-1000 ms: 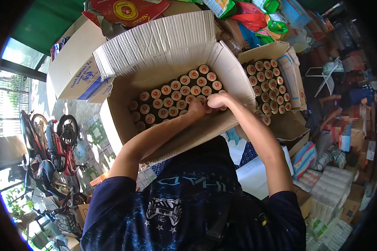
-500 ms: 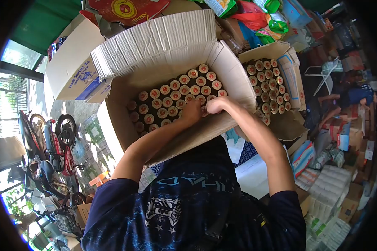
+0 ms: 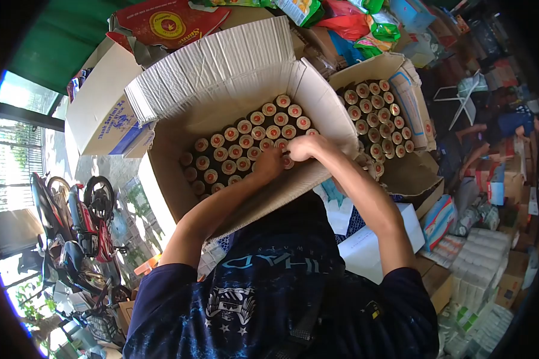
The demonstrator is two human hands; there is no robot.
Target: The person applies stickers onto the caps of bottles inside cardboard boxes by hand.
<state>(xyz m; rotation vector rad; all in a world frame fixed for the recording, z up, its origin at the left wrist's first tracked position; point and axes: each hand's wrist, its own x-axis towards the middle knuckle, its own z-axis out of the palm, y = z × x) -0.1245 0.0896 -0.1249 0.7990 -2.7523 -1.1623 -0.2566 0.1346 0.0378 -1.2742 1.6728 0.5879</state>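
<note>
A large open cardboard box [image 3: 156,102] stands in front of me, holding rows of upright round containers [image 3: 244,126] with pale gold tops and red round emblems. My left hand [image 3: 269,164] reaches into its near side, fingers curled down among the tops. Right beside it, my right hand [image 3: 305,147] is closed with its fingertips pointing toward the left one. Both hands touch or nearly touch the containers near the box's right side. What the fingers hold, if anything, is hidden behind the hands.
A second open carton [image 3: 410,107] at the right holds more of the same containers. Red packaging [image 3: 167,27] and colourful bags [image 3: 347,27] lie behind. Motorbikes [image 3: 78,233] stand at left. Wrapped packs [image 3: 479,263] are stacked at right, where another person [image 3: 509,128] is partly visible.
The view has shifted slightly, so the box sits a little further left. My right hand has lifted slightly, and a container top just below the hands shows more plainly.
</note>
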